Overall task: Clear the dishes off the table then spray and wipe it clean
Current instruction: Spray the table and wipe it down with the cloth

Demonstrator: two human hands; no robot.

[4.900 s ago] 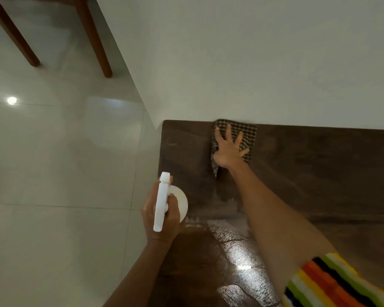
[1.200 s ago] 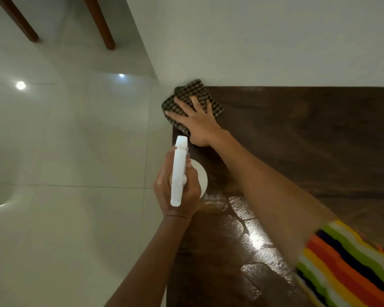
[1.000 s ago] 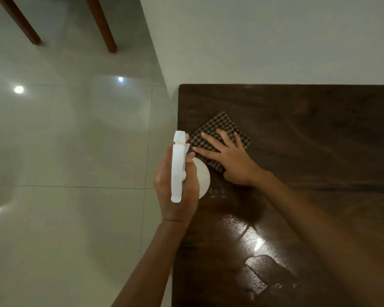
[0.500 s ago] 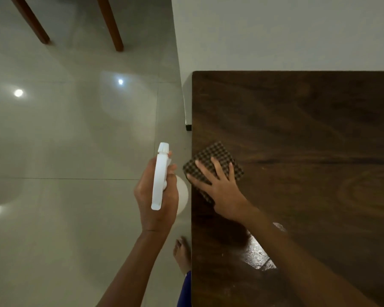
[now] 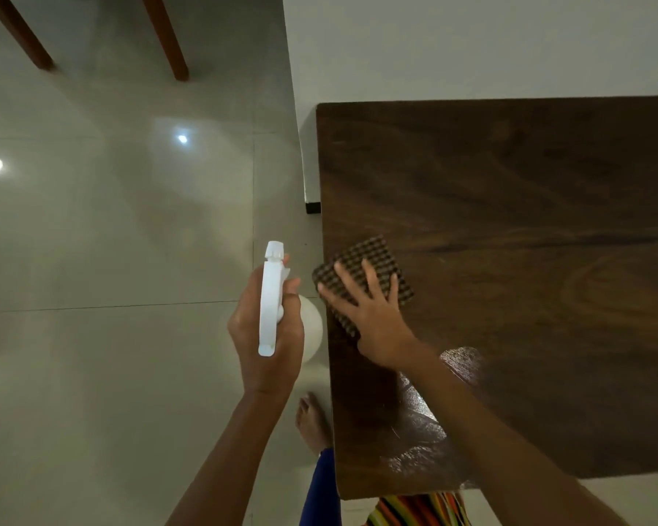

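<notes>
The right hand point(image 5: 377, 320) presses flat, fingers point(image 5: 369, 275) spread, on a checked cloth point(image 5: 373, 256) at the left edge of the dark wooden table point(image 5: 528, 222). The left hand point(image 5: 266, 336) grips a white spray bottle point(image 5: 272, 298) over the tiled floor point(image 5: 111, 260), just beside the table. A wet patch point(image 5: 418, 419) shines near the right forearm.

Dim light, glare on table point(image 5: 528, 260)
</notes>
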